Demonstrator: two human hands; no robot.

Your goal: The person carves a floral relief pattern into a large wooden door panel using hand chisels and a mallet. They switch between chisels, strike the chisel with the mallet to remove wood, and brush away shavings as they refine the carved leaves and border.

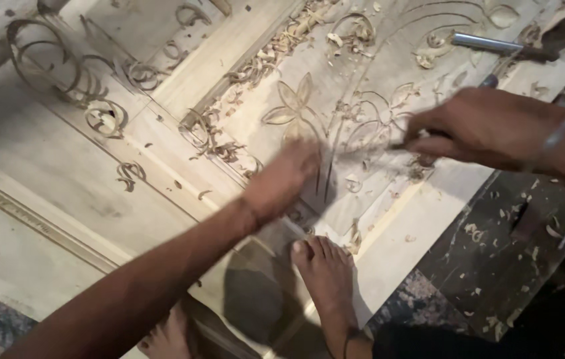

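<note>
A pale wooden panel (96, 199) lies flat, carved with a flower (292, 106) and curling stems. My left hand (282, 178) is motion-blurred and low over the carved field just below the flower; its fingers cannot be made out. My right hand (478, 126) is closed around a thin carving tool (402, 144) whose tip points left onto the stem lines. A bracelet sits on that wrist. My bare foot (326, 272) rests on the panel's near edge, below the left hand.
Wood shavings (256, 66) lie along the raised moulding and around the carving. A metal chisel (488, 44) with a dark handle lies at the top right. Dark, chip-strewn floor (488, 266) borders the panel on the right. A second foot (166, 340) shows at the bottom.
</note>
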